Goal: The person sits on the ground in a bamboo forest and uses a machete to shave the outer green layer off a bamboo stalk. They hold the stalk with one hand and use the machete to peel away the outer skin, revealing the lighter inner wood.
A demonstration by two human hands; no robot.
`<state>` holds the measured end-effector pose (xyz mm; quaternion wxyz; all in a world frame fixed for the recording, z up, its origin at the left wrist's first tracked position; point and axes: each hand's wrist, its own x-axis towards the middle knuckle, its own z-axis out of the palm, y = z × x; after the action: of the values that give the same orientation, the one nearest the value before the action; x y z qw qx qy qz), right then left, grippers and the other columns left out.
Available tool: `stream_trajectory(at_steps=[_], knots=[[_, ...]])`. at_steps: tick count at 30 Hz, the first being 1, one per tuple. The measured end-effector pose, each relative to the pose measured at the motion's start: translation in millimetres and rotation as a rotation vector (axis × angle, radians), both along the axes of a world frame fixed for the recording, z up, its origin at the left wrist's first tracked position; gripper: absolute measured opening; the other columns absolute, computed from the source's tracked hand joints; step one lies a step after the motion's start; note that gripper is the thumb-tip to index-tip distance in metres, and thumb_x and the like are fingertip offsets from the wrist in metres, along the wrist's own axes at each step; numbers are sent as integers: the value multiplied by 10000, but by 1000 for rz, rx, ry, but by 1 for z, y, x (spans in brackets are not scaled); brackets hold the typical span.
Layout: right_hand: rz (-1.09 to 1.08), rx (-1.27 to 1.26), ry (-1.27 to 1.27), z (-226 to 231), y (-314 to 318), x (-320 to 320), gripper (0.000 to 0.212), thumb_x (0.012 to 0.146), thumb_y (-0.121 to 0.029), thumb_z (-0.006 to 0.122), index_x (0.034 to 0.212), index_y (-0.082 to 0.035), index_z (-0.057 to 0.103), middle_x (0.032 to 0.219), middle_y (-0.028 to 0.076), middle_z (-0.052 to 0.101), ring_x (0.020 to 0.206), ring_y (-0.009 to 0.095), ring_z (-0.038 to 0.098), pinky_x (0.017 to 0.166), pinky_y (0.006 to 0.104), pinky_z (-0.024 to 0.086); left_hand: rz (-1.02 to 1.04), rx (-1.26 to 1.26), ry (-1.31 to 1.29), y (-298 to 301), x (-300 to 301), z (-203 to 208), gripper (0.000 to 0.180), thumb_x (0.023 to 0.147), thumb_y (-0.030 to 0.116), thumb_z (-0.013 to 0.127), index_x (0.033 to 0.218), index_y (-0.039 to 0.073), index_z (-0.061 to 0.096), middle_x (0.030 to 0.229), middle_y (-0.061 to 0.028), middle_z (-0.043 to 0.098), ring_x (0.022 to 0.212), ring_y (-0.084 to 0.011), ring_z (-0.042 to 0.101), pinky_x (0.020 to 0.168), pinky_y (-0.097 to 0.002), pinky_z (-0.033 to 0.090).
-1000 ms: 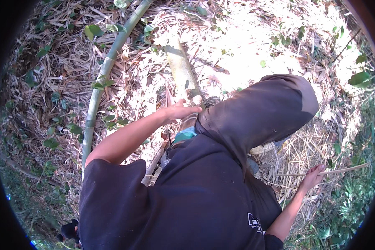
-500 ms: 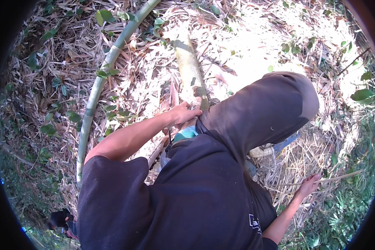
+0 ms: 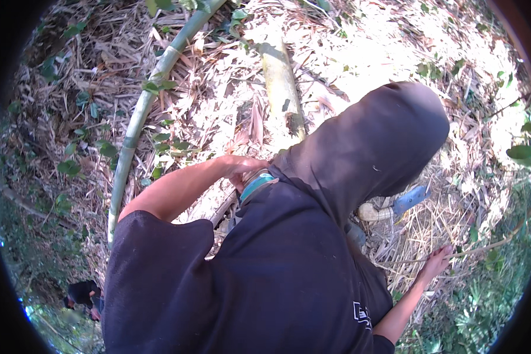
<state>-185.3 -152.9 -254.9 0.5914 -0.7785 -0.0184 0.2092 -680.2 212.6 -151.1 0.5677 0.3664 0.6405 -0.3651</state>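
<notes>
1. My right hand (image 3: 436, 262) is closed around a slender tan strip (image 3: 482, 250), ends jutting both sides.
2. My left hand (image 3: 245, 168) bends beside teal cloth (image 3: 257, 186); fingertips hidden, I cannot tell its grip.
3. The strip could snag if its outer end catches foliage (image 3: 469, 301) by my right hand.
</notes>
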Motion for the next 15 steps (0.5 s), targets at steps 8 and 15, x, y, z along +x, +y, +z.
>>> stream_trajectory(at_steps=[8,15], knots=[[-204,-61,-66,34,2,11,338,1006,-404,522,857,-103,559,623,-94,361,518,16,300,460,214,221,-308,-100,98,36,-7,-51,847,833,788,273,1359,165,505,1295,-144,542,894,-279,630,762,-372,539],[-342,32,-182,123,15,-21,355,1020,-390,497,851,-79,520,632,-61,320,538,40,297,489,216,256,-685,-44,222,109,-6,-100,565,950,557,301,1221,103,501,926,-130,608,733,-233,581,606,-414,466]])
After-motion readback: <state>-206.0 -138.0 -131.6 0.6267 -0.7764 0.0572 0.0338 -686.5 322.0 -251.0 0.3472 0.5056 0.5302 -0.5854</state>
